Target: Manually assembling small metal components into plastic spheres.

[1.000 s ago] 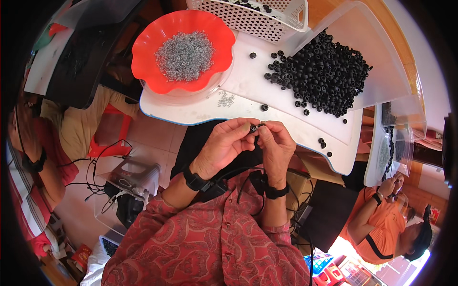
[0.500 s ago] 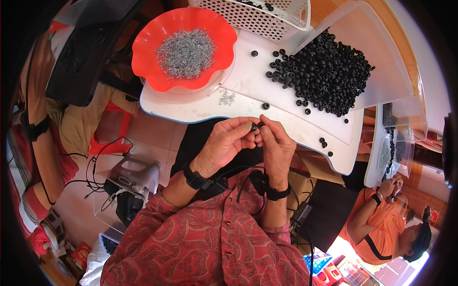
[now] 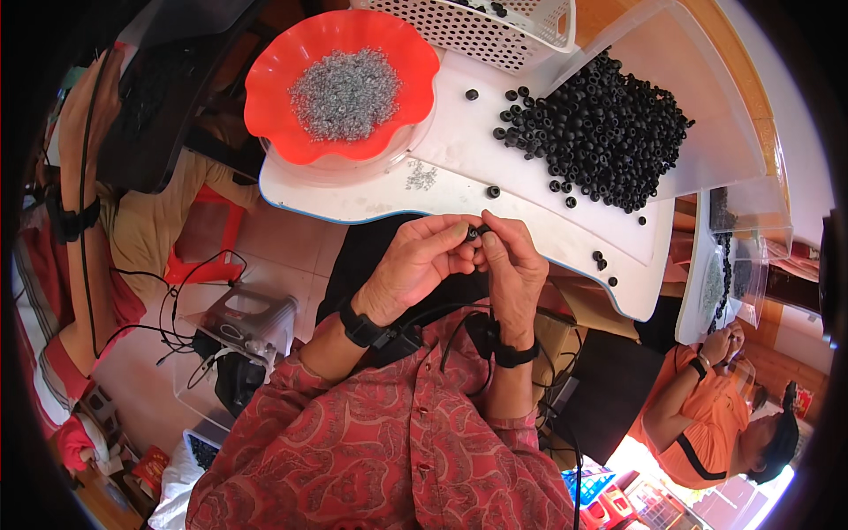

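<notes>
Black rubber-like ring, small and round (image 3: 473, 233): pinched between the fingertips of both hands, held just near of the white board's near edge, above the lap. Left hand (image 3: 422, 261) closed around it with thumb and forefinger tips meeting; right hand (image 3: 512, 265) likewise curled, its fingertips pressed against the same piece from the right. Whether a second, metal part sits inside the ring cannot be told; fingers cover most of it.

Handling judgement: the ring looks very light and somewhat pliant, dull-surfaced, so not slippery, but small enough to slip out of a loose pinch. Best taken by the outer rim, fingertips on opposite sides, leaving the central hole free.

Surroundings: white flat plastic board (image 3: 565, 238) spans the far side. On its far right, a loose heap of identical black rings (image 3: 609, 132), with strays scattered towards the near edge. On its far left, an orange scalloped plastic bowl (image 3: 274, 88) holding a mound of small grey metal pieces (image 3: 344, 81); a few of those lie spilled on the board (image 3: 421, 177). White perforated basket (image 3: 495, 35) at the far edge. Both wrists carry black bands with cables. Another person in an orange shirt (image 3: 698, 424) sits near right.
</notes>
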The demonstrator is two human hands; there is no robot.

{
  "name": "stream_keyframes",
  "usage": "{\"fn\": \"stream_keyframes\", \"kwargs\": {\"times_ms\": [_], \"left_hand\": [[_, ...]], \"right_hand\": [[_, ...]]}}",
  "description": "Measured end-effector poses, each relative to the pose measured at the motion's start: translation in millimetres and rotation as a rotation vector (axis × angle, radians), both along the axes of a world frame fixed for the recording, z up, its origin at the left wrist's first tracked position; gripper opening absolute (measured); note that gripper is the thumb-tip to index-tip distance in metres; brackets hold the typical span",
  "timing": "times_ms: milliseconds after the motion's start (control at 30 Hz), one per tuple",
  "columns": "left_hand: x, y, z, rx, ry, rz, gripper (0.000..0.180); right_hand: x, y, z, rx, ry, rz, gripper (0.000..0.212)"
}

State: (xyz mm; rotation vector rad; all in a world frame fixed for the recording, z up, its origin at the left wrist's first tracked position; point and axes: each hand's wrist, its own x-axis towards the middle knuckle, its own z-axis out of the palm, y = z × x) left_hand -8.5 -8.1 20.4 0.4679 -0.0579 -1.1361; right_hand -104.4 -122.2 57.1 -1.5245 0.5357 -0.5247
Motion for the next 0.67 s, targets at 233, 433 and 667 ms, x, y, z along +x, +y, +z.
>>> {"fn": "stream_keyframes", "kwargs": {"times_ms": [233,433,667], "left_hand": [[-2.3,-2.1,2.5,-0.015,0.040,-0.002,0.030],[-3.1,-2.9,2.9,0.007,0.060,0.023,0.029],[-5.0,-4.3,1.9,0.010,0.019,0.044,0.028]], "right_hand": [[-2.3,-1.4,-11.5,0.052,-0.083,-0.074,0.018],[-1.6,3.5,-8.4,0.068,-0.092,-0.113,0.015],[-0.9,6.0,-10.3,0.086,-0.093,-0.117,0.016]]}}
